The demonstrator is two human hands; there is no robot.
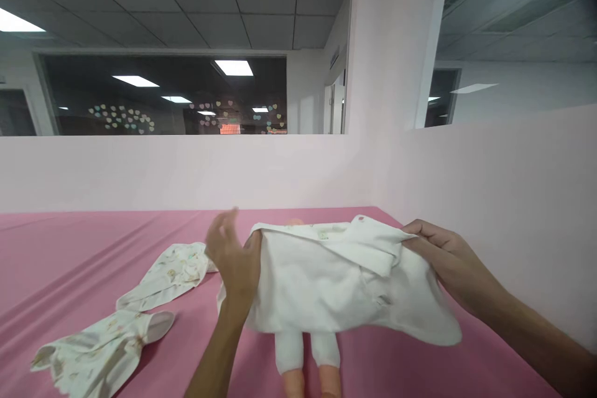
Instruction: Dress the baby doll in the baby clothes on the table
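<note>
A white baby garment [317, 286], apparently a small top, is held up and stretched sideways above the pink surface. Its right upper edge is pinched between the thumb and fingers of my right hand [436, 252]. My left hand [237, 261] is at the garment's left edge, thumb against the cloth, with the other fingers raised, spread and slightly blurred. Beneath the cloth lies a doll [293, 380], its lower legs showing below white trouser legs [289, 351]. A sliver of skin-coloured surface shows above the garment's top edge. The doll's middle is hidden.
To the left, patterned white baby clothes lie crumpled: one piece [180, 270] farther back, another [105, 348] nearer. The pink sheet [60, 280] has creases. A low white wall [177, 174] runs behind, meeting another wall [504, 199] on the right.
</note>
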